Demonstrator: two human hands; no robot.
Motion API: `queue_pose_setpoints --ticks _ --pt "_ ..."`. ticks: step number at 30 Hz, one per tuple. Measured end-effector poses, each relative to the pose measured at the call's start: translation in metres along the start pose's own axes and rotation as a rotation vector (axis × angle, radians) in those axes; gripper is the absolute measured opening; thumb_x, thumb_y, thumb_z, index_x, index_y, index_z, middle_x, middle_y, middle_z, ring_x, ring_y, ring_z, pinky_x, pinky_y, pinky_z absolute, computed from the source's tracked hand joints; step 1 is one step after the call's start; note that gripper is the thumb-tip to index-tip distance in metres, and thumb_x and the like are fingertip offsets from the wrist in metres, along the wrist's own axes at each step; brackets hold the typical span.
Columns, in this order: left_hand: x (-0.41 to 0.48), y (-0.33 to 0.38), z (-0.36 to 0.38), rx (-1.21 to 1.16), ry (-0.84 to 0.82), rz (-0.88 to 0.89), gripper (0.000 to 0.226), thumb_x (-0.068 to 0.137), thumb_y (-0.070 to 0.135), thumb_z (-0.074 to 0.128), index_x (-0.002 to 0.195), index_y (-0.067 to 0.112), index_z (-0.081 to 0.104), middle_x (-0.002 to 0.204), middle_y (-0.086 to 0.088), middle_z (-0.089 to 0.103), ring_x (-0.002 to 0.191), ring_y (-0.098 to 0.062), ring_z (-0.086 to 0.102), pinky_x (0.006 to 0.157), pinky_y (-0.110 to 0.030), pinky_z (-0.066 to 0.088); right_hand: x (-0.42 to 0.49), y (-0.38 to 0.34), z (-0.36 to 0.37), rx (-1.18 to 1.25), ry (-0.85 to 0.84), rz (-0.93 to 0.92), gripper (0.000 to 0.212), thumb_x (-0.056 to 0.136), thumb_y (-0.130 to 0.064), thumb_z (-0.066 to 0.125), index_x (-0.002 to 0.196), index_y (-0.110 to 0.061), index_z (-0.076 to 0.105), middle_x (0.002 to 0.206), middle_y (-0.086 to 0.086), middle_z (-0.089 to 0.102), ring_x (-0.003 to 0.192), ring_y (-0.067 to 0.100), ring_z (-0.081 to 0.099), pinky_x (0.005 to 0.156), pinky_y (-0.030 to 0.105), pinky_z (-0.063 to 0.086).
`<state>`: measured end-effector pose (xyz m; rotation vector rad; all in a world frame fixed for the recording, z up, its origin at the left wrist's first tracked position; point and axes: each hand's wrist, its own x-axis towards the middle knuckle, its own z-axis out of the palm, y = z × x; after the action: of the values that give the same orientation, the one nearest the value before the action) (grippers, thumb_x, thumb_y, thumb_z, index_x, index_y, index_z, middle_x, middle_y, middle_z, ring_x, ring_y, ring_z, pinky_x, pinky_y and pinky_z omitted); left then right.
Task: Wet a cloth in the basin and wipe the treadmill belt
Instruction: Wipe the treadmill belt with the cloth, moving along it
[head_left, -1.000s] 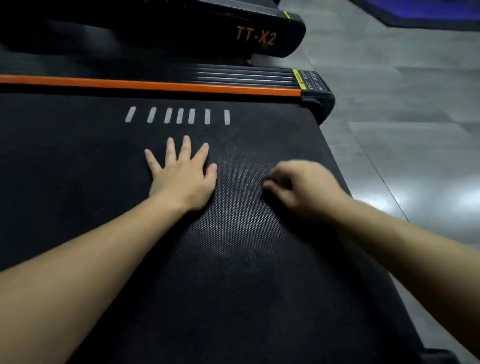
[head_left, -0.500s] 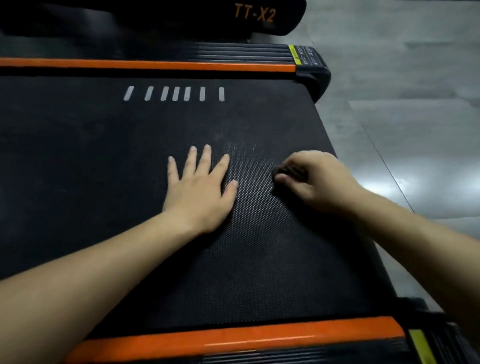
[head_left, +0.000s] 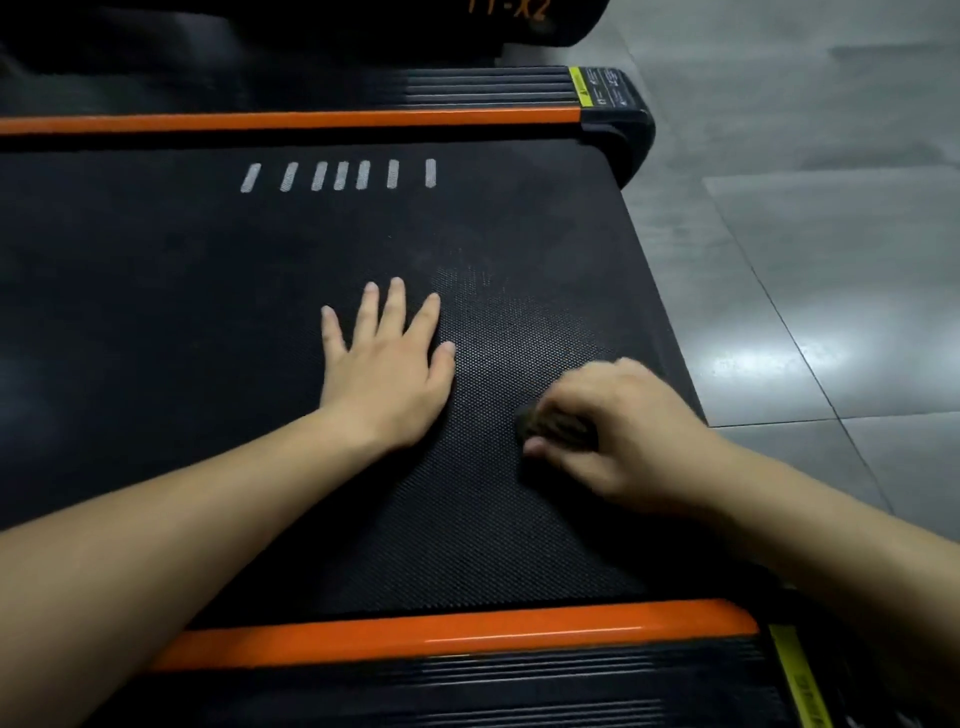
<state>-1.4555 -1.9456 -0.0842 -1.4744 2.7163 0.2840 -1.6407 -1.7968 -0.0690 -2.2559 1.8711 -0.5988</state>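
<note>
The black textured treadmill belt fills most of the head view. My left hand lies flat on its middle, fingers straight and spread. To the right, near the belt's right edge, my right hand is curled over a small dark cloth and presses it against the belt. Only a dark wad of the cloth shows under the fingers. A patch of belt between and beyond the hands looks slightly shinier. No basin is in view.
Orange side rails run along the far side and the near side of the belt, with ribbed black foot strips beside them. White dashes mark the belt. Grey tiled floor lies to the right. A second treadmill stands behind.
My right hand has drawn the cloth toward me along the belt's right edge. The left hand stays flat, and the view has tilted down, showing the near orange rail.
</note>
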Motion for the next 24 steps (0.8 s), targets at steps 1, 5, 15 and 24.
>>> queue_pose_setpoints --ticks 1,5,15,24 --pt "0.000 0.000 0.000 0.000 0.001 -0.005 0.063 0.103 0.051 0.020 0.161 0.030 0.009 0.170 -0.006 -0.005 0.155 -0.024 -0.013 0.120 -0.060 -0.011 -0.010 -0.008 -0.003 0.048 -0.072 -0.059 0.027 0.084 -0.058 0.055 0.086 -0.032 0.061 0.076 -0.013 0.060 0.076 0.013 0.058 0.066 0.034 0.042" --pt "0.000 0.005 -0.002 -0.018 -0.022 -0.030 0.064 0.103 0.053 0.020 0.161 0.030 0.009 0.170 -0.006 -0.006 0.155 -0.025 -0.014 0.119 -0.062 -0.012 -0.036 -0.001 -0.013 0.081 -0.221 -0.216 0.025 0.087 -0.055 0.061 0.084 -0.030 0.064 0.076 -0.013 0.054 0.075 0.009 0.052 0.067 0.027 0.036" --pt "0.007 0.019 0.004 0.010 0.001 -0.098 0.067 0.099 0.059 0.017 0.160 0.032 0.009 0.169 -0.011 -0.006 0.154 -0.031 -0.015 0.117 -0.067 -0.013 -0.054 0.036 -0.023 0.093 -0.054 -0.101 0.026 0.087 -0.051 0.060 0.085 -0.027 0.068 0.073 -0.019 0.048 0.071 0.007 0.048 0.064 0.029 0.036" --pt "0.004 0.031 0.002 -0.074 0.031 -0.042 0.062 0.102 0.055 0.025 0.159 0.031 0.020 0.170 -0.008 0.002 0.156 -0.029 -0.008 0.119 -0.064 -0.011 -0.061 0.058 -0.023 0.156 0.138 -0.038 0.026 0.086 -0.044 0.065 0.083 -0.018 0.068 0.073 -0.012 0.052 0.068 0.006 0.043 0.064 0.023 0.034"
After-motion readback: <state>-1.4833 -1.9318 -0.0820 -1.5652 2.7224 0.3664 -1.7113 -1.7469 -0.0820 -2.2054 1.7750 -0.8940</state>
